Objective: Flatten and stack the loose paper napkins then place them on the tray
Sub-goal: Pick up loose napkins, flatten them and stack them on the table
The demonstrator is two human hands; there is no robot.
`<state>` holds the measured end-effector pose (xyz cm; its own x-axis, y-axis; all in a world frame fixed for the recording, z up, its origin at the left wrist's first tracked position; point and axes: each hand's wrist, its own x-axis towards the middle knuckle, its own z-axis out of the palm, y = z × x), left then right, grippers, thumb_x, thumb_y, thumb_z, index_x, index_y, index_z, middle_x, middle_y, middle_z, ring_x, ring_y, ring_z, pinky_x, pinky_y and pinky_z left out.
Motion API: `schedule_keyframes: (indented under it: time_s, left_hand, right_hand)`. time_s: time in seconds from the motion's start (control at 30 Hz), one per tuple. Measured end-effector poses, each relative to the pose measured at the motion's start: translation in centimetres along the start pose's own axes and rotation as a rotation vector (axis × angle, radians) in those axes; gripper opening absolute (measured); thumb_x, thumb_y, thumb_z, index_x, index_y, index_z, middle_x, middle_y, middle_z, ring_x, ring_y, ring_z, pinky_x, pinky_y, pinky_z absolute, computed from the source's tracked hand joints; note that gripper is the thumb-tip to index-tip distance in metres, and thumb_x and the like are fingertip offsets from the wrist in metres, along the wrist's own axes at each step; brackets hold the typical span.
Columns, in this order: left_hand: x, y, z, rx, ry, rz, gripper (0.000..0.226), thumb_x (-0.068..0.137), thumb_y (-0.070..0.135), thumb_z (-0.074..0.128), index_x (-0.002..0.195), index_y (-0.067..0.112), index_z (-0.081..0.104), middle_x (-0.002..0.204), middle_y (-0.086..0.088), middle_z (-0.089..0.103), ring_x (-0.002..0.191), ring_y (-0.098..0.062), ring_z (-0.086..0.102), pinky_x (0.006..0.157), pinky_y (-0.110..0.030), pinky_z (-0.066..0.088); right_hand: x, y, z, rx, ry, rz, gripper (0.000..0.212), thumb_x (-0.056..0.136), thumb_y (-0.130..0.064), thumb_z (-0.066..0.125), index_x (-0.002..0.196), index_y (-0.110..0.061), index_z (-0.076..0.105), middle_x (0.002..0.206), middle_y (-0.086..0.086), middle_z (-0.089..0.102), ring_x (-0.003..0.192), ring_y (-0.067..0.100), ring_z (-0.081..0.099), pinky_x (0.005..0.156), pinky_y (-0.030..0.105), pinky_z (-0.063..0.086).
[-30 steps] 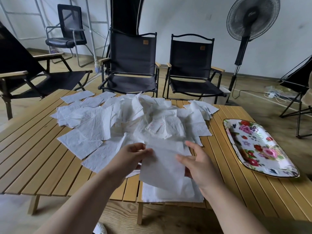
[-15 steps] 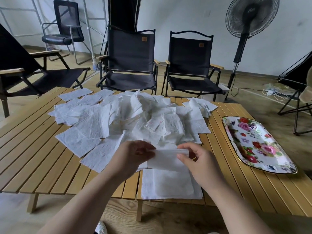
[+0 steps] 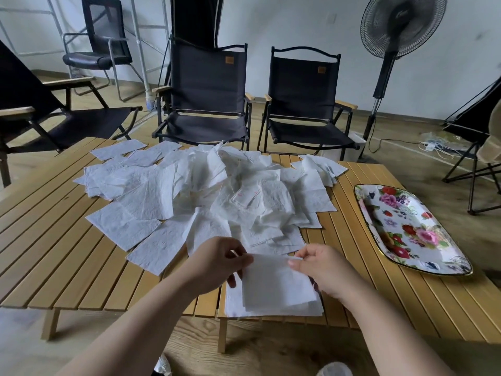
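Observation:
A big heap of loose white paper napkins (image 3: 206,196) covers the middle of the wooden slat table (image 3: 48,240). At the near edge lies a small flat stack of napkins (image 3: 273,308). Over that stack I hold one white napkin (image 3: 273,278) by its top edge: my left hand (image 3: 217,264) pinches the left corner and my right hand (image 3: 322,267) pinches the right corner. The napkin's lower part lies on the stack. The floral tray (image 3: 406,226) sits on the right of the table with nothing on it.
Two black folding chairs (image 3: 208,93) stand behind the table and another chair (image 3: 40,115) at the left. A standing fan (image 3: 390,50) is at the back right, with cables on the floor near it. Bare slats show between stack and tray.
The held napkin has come down from in front of me onto the near stack. Both hands moved lower and now pinch its top corners, spread apart.

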<state>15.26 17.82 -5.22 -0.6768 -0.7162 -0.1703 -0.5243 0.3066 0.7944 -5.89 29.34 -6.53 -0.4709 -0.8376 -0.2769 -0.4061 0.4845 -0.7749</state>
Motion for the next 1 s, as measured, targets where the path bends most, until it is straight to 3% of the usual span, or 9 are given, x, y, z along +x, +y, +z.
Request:
schedule_keyframes:
  time_s: [0.1, 0.3, 0.43, 0.6, 0.73, 0.8, 0.87, 1.0]
  left_hand:
    - [0.7, -0.9, 1.0, 0.065, -0.052, -0.060, 0.014, 0.097, 0.027, 0.062, 0.092, 0.015, 0.067, 0.074, 0.006, 0.076, 0.054, -0.008, 0.066, 0.043, -0.015, 0.039]
    - [1.8, -2.4, 0.9, 0.263, -0.052, -0.114, 0.010, 0.093, 0.028, 0.064, 0.087, 0.021, 0.065, 0.067, 0.002, 0.074, 0.052, -0.010, 0.067, 0.051, -0.020, 0.049]
    - [1.7, -2.6, -1.8, 0.167, 0.071, -0.145, 0.014, 0.093, 0.027, 0.066, 0.082, 0.020, 0.067, 0.065, 0.005, 0.074, 0.045, -0.008, 0.056, 0.044, -0.019, 0.043]
    - [0.6, -3.7, -6.4, -0.002, 0.304, -0.218, 0.016, 0.096, 0.019, 0.058, 0.086, 0.016, 0.071, 0.072, 0.005, 0.075, 0.058, -0.012, 0.060, 0.051, -0.022, 0.040]
    - [0.2, -4.3, -7.9, -0.122, 0.376, -0.271, 0.016, 0.098, 0.019, 0.055, 0.096, 0.014, 0.071, 0.085, 0.002, 0.075, 0.069, -0.015, 0.063, 0.056, -0.025, 0.041]
    - [0.1, -4.3, -7.9, -0.159, 0.370, -0.278, 0.017, 0.098, 0.019, 0.054, 0.099, 0.013, 0.070, 0.088, 0.000, 0.074, 0.071, -0.016, 0.063, 0.057, -0.026, 0.041]
    - [0.1, -4.4, -7.6, -0.180, 0.359, -0.282, 0.016, 0.098, 0.018, 0.054, 0.100, 0.013, 0.070, 0.090, -0.001, 0.074, 0.072, -0.016, 0.063, 0.057, -0.026, 0.041]
    - [0.0, -4.5, -7.3, -0.192, 0.342, -0.290, 0.017, 0.098, 0.018, 0.054, 0.102, 0.014, 0.069, 0.091, 0.000, 0.073, 0.073, -0.015, 0.064, 0.056, -0.024, 0.040]
  right_hand:
    - [0.6, 0.4, 0.5, -0.185, -0.001, 0.056, 0.018, 0.090, -0.035, 0.072, 0.085, -0.019, 0.066, 0.081, 0.000, 0.073, 0.063, 0.015, 0.068, 0.058, 0.033, 0.053]
    - [0.9, 0.0, 1.7, -0.295, 0.001, 0.105, 0.018, 0.092, -0.036, 0.071, 0.088, -0.019, 0.065, 0.082, 0.001, 0.070, 0.054, 0.011, 0.058, 0.050, 0.023, 0.043]
    - [0.7, -0.7, 2.4, -0.306, 0.013, 0.100, 0.024, 0.089, -0.042, 0.072, 0.087, -0.019, 0.065, 0.078, 0.000, 0.070, 0.052, 0.010, 0.059, 0.049, 0.023, 0.042]
    - [1.1, -1.9, 3.0, -0.210, 0.248, -0.050, 0.026, 0.087, -0.047, 0.072, 0.086, -0.024, 0.061, 0.076, -0.006, 0.062, 0.069, 0.009, 0.058, 0.056, 0.023, 0.043]
    - [1.7, -4.6, 6.6, -0.141, 0.160, -0.075, 0.026, 0.088, -0.048, 0.071, 0.080, -0.024, 0.065, 0.076, -0.007, 0.066, 0.068, 0.011, 0.063, 0.056, 0.025, 0.051]
    - [2.3, -5.7, 8.9, -0.225, 0.139, -0.078, 0.032, 0.086, -0.056, 0.069, 0.078, -0.025, 0.064, 0.076, -0.008, 0.066, 0.074, 0.015, 0.064, 0.071, 0.034, 0.056]
    - [2.9, -6.6, 10.9, -0.358, 0.165, -0.083, 0.036, 0.084, -0.064, 0.065, 0.084, -0.028, 0.066, 0.088, -0.010, 0.066, 0.091, 0.017, 0.060, 0.089, 0.038, 0.046]
    - [3.3, -8.0, 13.2, -0.446, 0.200, -0.039, 0.026, 0.087, -0.051, 0.066, 0.099, -0.027, 0.068, 0.107, -0.005, 0.064, 0.108, 0.022, 0.054, 0.091, 0.040, 0.033]
